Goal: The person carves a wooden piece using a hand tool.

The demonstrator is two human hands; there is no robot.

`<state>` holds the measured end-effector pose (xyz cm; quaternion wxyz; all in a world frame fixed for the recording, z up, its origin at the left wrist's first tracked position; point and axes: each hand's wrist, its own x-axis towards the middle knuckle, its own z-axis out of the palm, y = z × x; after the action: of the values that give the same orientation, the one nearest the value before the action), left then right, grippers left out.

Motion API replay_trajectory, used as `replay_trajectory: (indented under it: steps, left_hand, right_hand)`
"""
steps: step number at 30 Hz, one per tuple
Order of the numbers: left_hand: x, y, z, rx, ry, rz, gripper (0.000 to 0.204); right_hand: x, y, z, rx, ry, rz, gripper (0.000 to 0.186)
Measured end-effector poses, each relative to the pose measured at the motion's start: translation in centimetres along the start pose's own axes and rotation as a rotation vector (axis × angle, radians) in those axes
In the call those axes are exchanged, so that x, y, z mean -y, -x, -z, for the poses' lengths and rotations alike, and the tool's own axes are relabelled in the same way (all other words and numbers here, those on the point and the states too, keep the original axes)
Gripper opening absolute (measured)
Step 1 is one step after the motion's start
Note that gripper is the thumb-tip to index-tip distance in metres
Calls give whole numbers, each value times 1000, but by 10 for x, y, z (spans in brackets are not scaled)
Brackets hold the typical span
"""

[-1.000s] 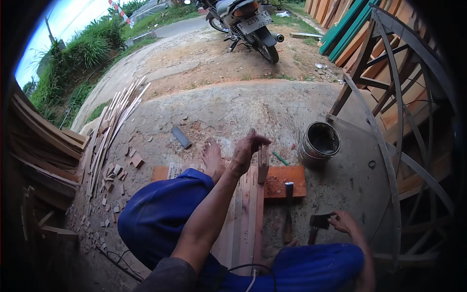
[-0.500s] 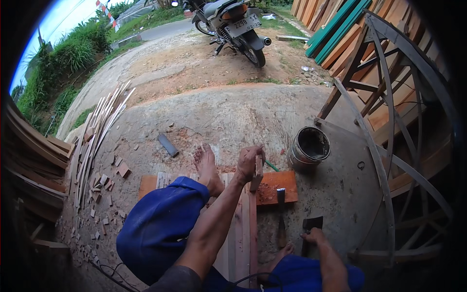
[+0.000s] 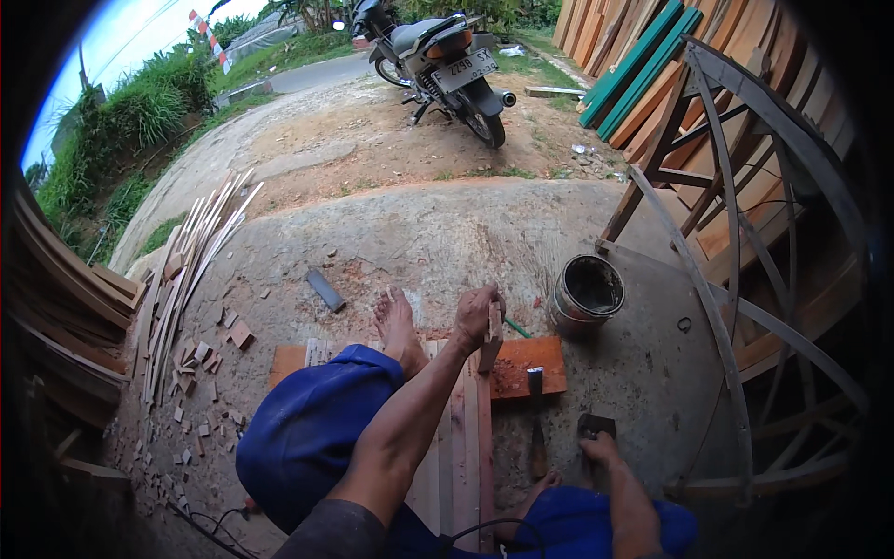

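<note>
My left hand (image 3: 479, 315) is closed around a short piece of wood (image 3: 492, 345), which stands on edge at the far end of several long wooden strips (image 3: 456, 456). Beneath them a reddish-brown board (image 3: 535, 365) lies crosswise, strewn with shavings. Low on the right, my right hand (image 3: 602, 449) grips a hatchet-like tool (image 3: 597, 426) with a dark, flat head, close to the floor. Between that hand and the strips rests a chisel (image 3: 536, 419) with a shiny metal end. My foot (image 3: 400, 328) is planted beside the strips, on the board's far side.
A round bucket (image 3: 589, 293) stands beyond the board on the right. Wood offcuts (image 3: 198, 359) and thin sticks (image 3: 191, 261) litter the left. A grey oblong block (image 3: 325, 291) lies ahead. A curved frame (image 3: 724, 326) rises at right; a motorcycle (image 3: 452, 70) is parked farther off.
The view has shifted slightly. My right hand and the hatchet-like tool have moved a little, its head now turned differently. My left hand keeps its hold on the wood piece.
</note>
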<state>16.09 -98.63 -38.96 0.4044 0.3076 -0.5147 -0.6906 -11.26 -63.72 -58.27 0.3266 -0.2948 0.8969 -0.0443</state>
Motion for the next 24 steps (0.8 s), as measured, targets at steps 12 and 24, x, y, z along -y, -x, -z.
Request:
replay_trajectory:
  steps: [12,24]
  left_hand:
    - [-145,20,-11,400,-2085,104,34]
    - [-111,16,39,207,-713,-40,71]
  right_hand:
    - [173,56,121,167,-675,323,33]
    - [209,142,91,474,-1222,406,34]
